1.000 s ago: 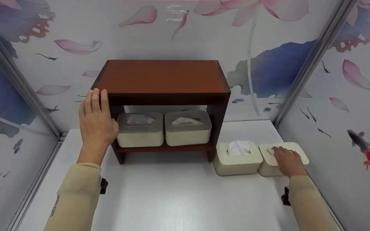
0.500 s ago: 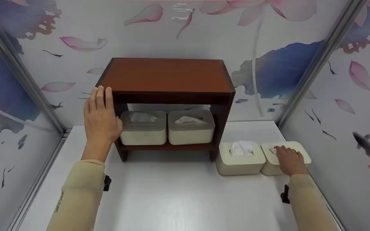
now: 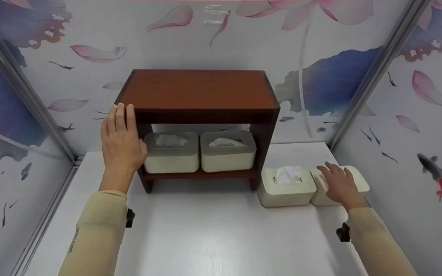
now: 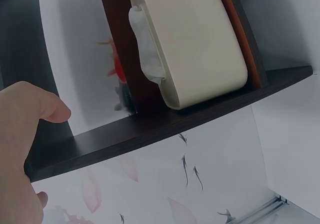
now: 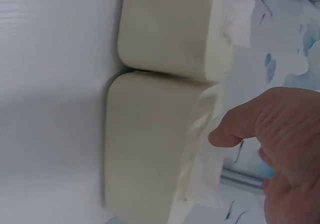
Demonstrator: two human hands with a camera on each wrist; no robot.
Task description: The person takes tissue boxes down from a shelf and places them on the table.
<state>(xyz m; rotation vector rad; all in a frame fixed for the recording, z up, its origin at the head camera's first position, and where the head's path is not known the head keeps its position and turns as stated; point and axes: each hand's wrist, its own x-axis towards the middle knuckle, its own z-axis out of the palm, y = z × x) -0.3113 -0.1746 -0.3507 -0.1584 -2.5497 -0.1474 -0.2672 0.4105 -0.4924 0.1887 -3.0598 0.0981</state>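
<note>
My left hand [image 3: 124, 147] rests against the left front corner of a brown wooden shelf [image 3: 202, 90], fingers straight and pointing up. In the left wrist view its thumb lies by the dark edge of the frame. Two cream tissue boxes [image 3: 171, 163] stand side by side inside the shelf. On the table to the right are two more tissue boxes, the nearer one [image 3: 287, 195] beside the shelf leg. Above the far right tissue box [image 3: 358, 179] hovers my right hand [image 3: 339, 186], fingers spread, holding nothing. A white tissue [image 5: 205, 171] sticks up from that box near the thumb.
The white table [image 3: 213, 230] extends in front of the shelf. Patterned panels [image 3: 225, 38] enclose the back and both sides, with metal corner posts [image 3: 382, 73] between them. The right panel stands close to the far right box.
My right hand has come off the far right box's tissue, rising slightly with fingers spreading. My left hand stays at the shelf corner. The view has shifted a little.
</note>
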